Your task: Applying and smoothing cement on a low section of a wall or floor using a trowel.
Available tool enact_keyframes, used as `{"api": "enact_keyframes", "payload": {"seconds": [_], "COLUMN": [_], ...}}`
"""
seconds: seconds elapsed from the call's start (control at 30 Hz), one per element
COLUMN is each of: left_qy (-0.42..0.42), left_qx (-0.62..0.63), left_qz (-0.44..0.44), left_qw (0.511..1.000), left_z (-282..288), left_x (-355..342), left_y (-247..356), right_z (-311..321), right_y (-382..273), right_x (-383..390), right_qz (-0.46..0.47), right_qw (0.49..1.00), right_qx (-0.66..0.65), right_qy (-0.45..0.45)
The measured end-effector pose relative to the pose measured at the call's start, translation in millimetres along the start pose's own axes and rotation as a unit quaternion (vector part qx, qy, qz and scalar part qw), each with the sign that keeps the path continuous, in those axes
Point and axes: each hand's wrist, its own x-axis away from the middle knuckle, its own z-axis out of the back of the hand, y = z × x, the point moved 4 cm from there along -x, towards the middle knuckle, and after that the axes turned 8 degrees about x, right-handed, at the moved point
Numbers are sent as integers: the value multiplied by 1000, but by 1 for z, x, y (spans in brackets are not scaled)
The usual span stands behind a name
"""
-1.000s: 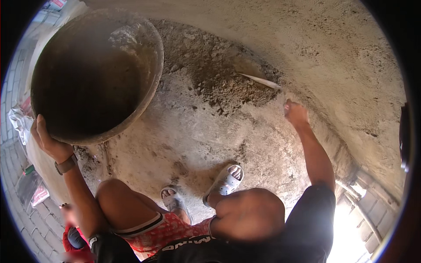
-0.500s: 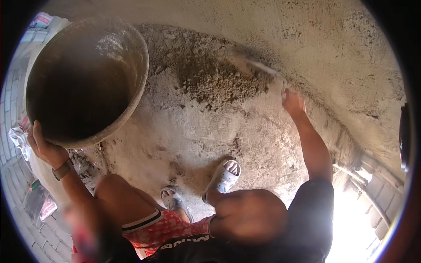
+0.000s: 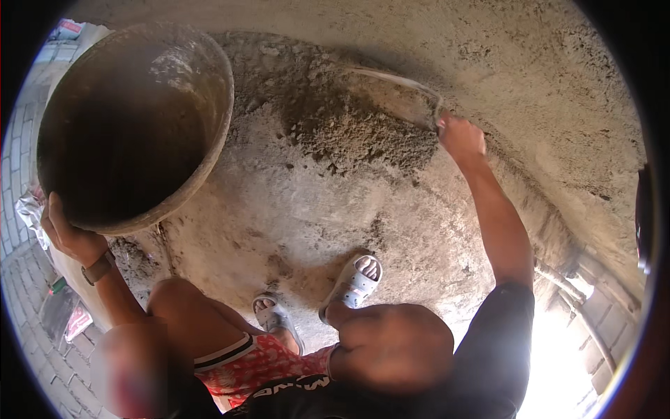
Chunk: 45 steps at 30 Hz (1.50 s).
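Left hand (image 3: 72, 234) grips the basin (image 3: 211, 94), seemingly steadying its tilt; right hand (image 3: 462, 138) clasps a trowel (image 3: 403, 99) near the floor's (image 3: 293, 216) edge.

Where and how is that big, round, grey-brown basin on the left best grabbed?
Probably by its narrow rim, coming from the person's side, at the lower left, where the left hand holds it. The big, round, grey-brown basin is tilted, its open mouth facing the viewer, so that near edge seems easiest to hold.
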Motion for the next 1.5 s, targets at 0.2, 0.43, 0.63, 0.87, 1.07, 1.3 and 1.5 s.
{"api": "enact_keyframes", "payload": {"seconds": [0.2, 0.43, 0.63, 0.87, 1.07, 1.3, 1.5], "left_qy": [0, -5, 29, 15, 18, 65, 6], "left_qx": [5, -24, 34, 11, 86, 279, 44], "left_qz": [10, -15, 18, -14, 76, 316, 92], "left_qw": [1000, 1000, 999, 1000, 993, 905, 995], "left_z": [-6, 1, -8, -6, 6, 5, 20], "left_x": [-1, -5, -7, -9, 1, 26, 24], "left_y": [3, 6, 15, 20, -3, -28, -24], "right_z": [25, 16, 37, 65, 52, 42, 48], "right_y": [-68, -70, -79, -114, -114, -117, -90], "right_x": [-25, 4, -22, -52, -72, -25, 73], "right_qz": [75, 96, 85, 106, 134, 175, 5], "right_qw": [997, 986, 979, 989, 981, 972, 965], "right_qx": [-1, -76, -97, -106, -137, -151, -261], "right_qy": [19, 111, 161, 1, -29, -39, -38]}}
